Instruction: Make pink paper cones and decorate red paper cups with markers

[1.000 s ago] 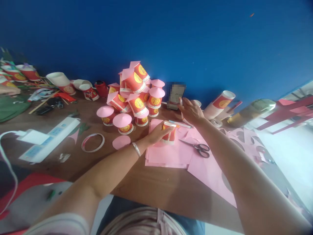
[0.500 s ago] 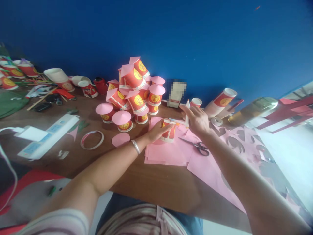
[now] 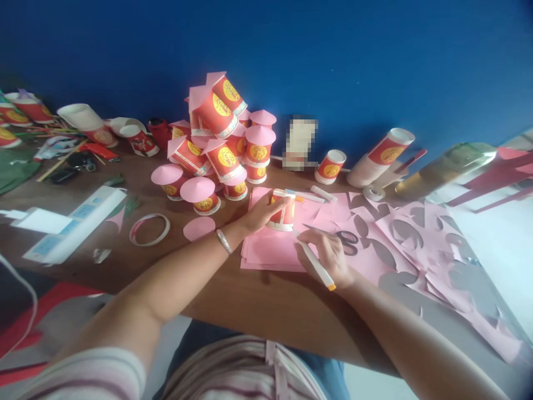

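My left hand (image 3: pixel 266 214) is closed around the side of a red paper cup (image 3: pixel 282 214) with a yellow emblem. The cup stands on a stack of pink paper sheets (image 3: pixel 270 253), its white band at the bottom. My right hand (image 3: pixel 327 255) grips a slim white pen (image 3: pixel 317 265) with an orange end. The pen's other end points toward the foot of the cup, and I cannot tell whether it touches. Black-handled scissors (image 3: pixel 347 240) lie partly behind my right hand. Behind the cup lie a white tube (image 3: pixel 323 194) and an orange-and-white pen (image 3: pixel 306 196).
Several red cups with pink cone tops (image 3: pixel 197 191) are piled left of the sheets. A pink disc (image 3: pixel 199 228), a tape ring (image 3: pixel 149 229) and a power strip (image 3: pixel 77 225) lie farther left. Cut pink scraps (image 3: pixel 400 239) spread right. One red cup (image 3: pixel 331 166) stands near the wall.
My right hand has come down toward me from behind the cup. It held a white tube upright; now it holds the white pen slanted. My left hand stays on the cup.
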